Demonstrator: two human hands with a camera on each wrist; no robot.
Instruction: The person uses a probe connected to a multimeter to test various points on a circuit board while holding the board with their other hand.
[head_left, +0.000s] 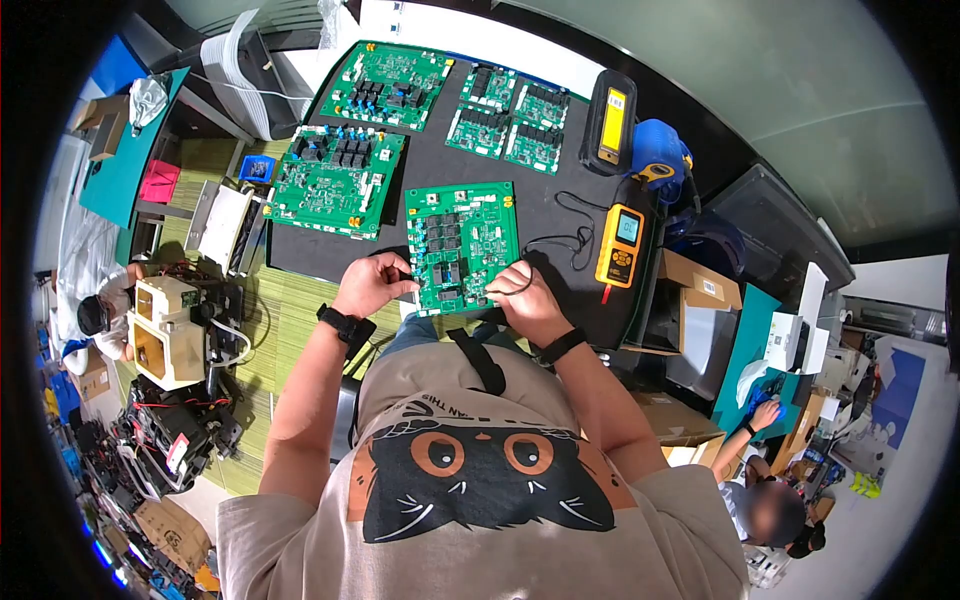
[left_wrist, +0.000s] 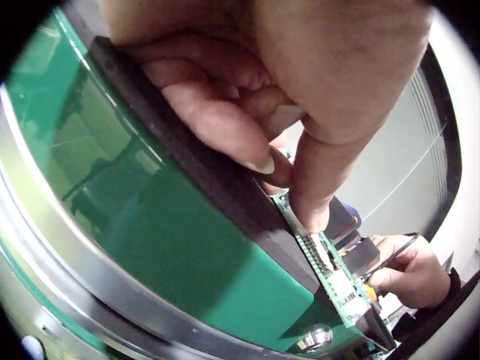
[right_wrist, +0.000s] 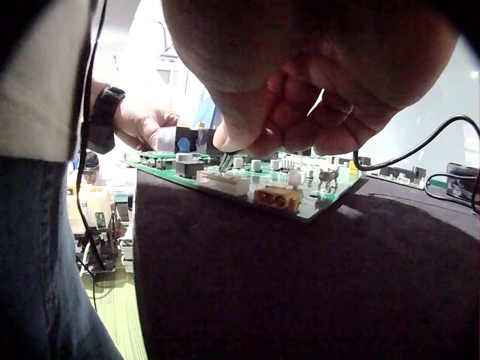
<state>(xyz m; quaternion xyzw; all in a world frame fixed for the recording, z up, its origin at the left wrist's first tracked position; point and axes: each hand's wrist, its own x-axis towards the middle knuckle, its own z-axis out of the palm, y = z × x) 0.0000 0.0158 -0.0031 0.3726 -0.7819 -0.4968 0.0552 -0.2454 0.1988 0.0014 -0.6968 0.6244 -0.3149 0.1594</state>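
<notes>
1. Blue tray, small (head_left: 257,168): left of the table, upper left of the head view.
2. Large green board (head_left: 335,185): upper left, parts facing up.
3. Left hand (head_left: 372,287): thumb on the left edge of the middle board, fingers curled beside it; whether they pinch the edge, cannot tell.
4. Second large green board (head_left: 390,85): top, left of centre.
5. Middle board, green (head_left: 465,240): centre of the head view, lying on the black mat (right_wrist: 300,285).
6. Small green boards, four (head_left: 478,132): upper centre, in two rows.
7. Right hand (head_left: 530,300): thumb and finger together, pinching the black cable (right_wrist: 381,165) low over the middle board's lower right part.
8. Black case (head_left: 607,120): upper right, yellow label.
9. Yellow meter (head_left: 620,245): right of centre, screen lit.
10. Blue tool (head_left: 660,150): upper right, beside the black case.
</notes>
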